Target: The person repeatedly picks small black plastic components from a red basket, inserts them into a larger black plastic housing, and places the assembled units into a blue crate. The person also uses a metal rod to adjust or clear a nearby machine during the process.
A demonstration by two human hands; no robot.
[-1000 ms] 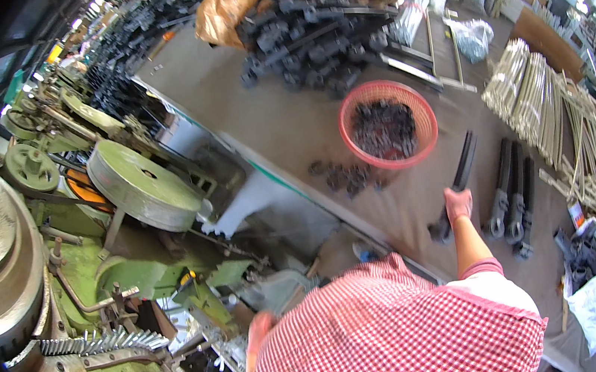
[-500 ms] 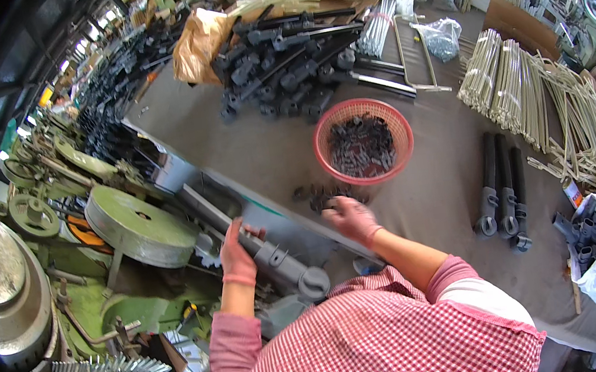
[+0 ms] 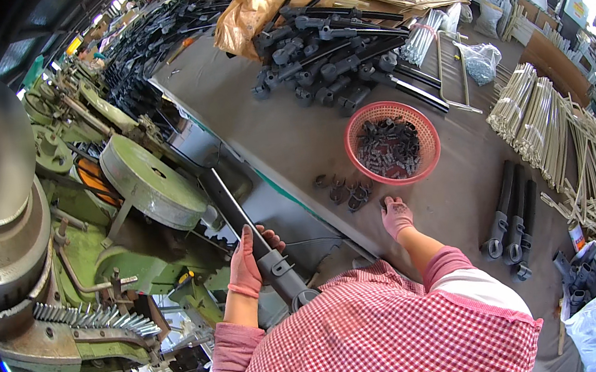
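Observation:
My left hand [image 3: 245,265] is wrapped round a dark tube with a grey plastic fitting [image 3: 277,265] at its lower end. The tube slants up and away between the green machine and the table edge; my apron covers the fitting's near end. On the table, my right hand [image 3: 397,218] lies with fingers stretched forward and palm down, holding nothing that I can see. Just left of it sits a loose cluster of small black clips [image 3: 358,195]. Beyond my right hand stands a pink plastic basket [image 3: 430,140] with many small black clips in it.
Green machinery [image 3: 154,178] with a round drum crowds the left side. A heap of black tube assemblies [image 3: 326,54] lies at the back of the table. On the right are three black tubes [image 3: 507,222], bundled pale rods [image 3: 542,124] and a white bag [image 3: 595,327] of grey fittings.
My right hand has moved from beside the loose clips to their right, and its fingers have straightened. The left hand keeps its hold on the tube. The whole view has shifted.

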